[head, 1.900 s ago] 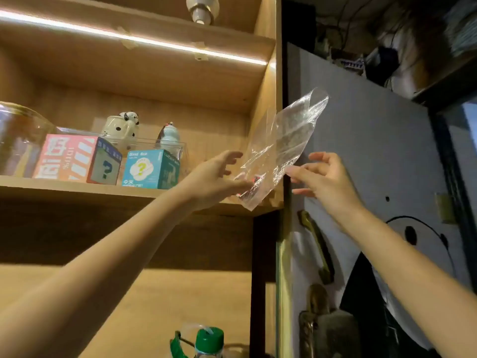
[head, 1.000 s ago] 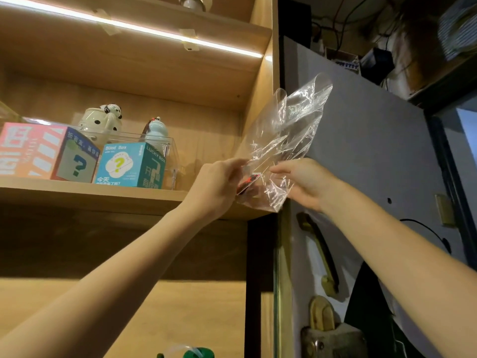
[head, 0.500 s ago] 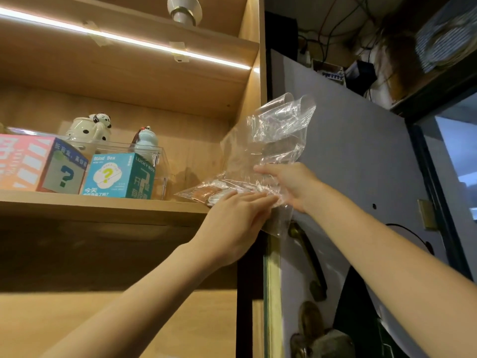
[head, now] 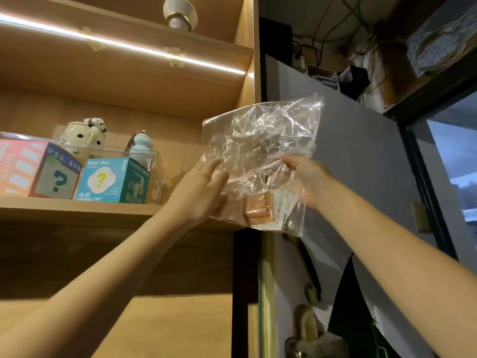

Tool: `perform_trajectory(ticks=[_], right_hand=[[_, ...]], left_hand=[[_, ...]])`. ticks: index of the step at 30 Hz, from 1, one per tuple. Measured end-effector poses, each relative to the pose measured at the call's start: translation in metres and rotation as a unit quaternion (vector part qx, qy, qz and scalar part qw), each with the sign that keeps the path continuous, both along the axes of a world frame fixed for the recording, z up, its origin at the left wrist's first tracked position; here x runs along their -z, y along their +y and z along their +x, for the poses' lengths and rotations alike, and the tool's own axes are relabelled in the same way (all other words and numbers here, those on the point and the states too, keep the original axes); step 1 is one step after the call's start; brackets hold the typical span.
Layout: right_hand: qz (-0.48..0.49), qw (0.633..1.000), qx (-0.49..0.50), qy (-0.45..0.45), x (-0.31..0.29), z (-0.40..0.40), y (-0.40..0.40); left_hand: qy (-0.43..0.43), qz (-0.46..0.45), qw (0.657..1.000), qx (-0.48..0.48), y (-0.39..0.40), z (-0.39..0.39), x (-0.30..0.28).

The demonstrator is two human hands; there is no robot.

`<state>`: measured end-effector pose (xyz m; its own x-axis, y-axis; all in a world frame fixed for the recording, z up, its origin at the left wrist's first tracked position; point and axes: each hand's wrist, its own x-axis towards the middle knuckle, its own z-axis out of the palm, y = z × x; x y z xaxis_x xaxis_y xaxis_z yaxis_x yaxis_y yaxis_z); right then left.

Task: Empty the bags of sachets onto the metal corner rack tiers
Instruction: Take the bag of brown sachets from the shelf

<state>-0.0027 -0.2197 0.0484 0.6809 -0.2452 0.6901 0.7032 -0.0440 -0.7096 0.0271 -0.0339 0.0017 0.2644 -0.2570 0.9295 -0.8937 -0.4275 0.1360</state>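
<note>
Head view: on the shelf (head: 77,209) at nine o'clock stand a pink box (head: 31,169) and a teal box (head: 113,180), the left hand (head: 204,188) lies flat with straight fingers against the clear bag (head: 263,151) at centre, sachets (head: 260,210) low inside, the right hand (head: 307,178) pinching its three-o'clock edge.

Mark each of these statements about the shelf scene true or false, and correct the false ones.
1. Both hands hold a clear plastic bag. True: left hand, right hand.
2. The bag is empty. False: orange sachets sit in its lower part.
3. A teal box with a question mark stands on the wooden shelf. True.
4. The light strip above the shelf is off. False: it glows.
</note>
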Motion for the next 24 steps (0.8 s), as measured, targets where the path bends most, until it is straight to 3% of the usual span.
perform_trajectory(ticks=[6,11,18,24], right_hand=[[-0.017,0.999,-0.035,0.001,-0.005,-0.01,-0.008],[-0.052,0.991,-0.12,-0.027,-0.009,-0.023,-0.014],[-0.045,0.98,-0.183,-0.064,-0.01,-0.034,-0.01],[-0.058,0.969,-0.226,-0.078,-0.015,-0.052,-0.003]], left_hand=[[0.121,-0.085,0.988,0.032,0.027,0.016,-0.007],[0.224,-0.142,0.951,0.162,0.037,0.02,-0.001],[0.302,-0.07,0.9,0.305,0.033,0.006,-0.009],[0.32,-0.129,0.869,0.354,0.021,0.008,-0.007]])
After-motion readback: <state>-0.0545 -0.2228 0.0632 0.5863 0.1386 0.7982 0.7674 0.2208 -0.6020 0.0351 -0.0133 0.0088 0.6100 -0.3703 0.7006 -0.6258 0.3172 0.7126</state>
